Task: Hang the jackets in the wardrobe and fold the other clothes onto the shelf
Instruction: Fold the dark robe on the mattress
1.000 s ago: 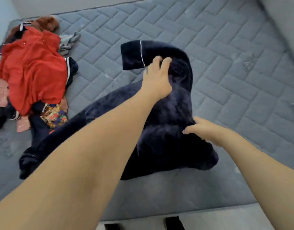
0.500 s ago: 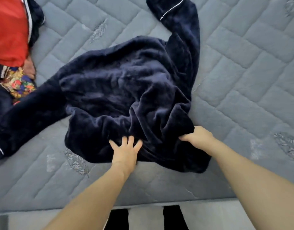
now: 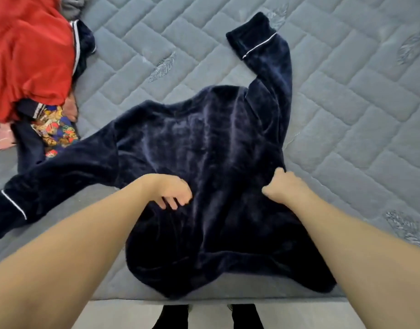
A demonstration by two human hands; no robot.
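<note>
A dark navy plush top (image 3: 204,143) with white piping lies spread on the grey quilted mattress (image 3: 346,110). One sleeve (image 3: 268,58) points away from me and the other sleeve (image 3: 38,191) stretches out to the left. My left hand (image 3: 173,192) rests on the middle of the top with its fingers loosely curled and nothing held between them. At the top's right side edge, my right hand (image 3: 283,187) pinches the fabric. The hem hangs near the mattress's front edge.
A pile of clothes lies at the far left: a red garment (image 3: 31,60) on top, a colourful patterned piece (image 3: 57,134) and pink and dark items beneath. The mattress's front edge (image 3: 251,301) runs along the bottom, with pale floor and my dark legs (image 3: 171,317) below it.
The top now lies flatter and more spread out, pulled toward the front edge. My left hand went from pressing flat near the hem to resting curled on the middle. My right hand stays at the right edge.
</note>
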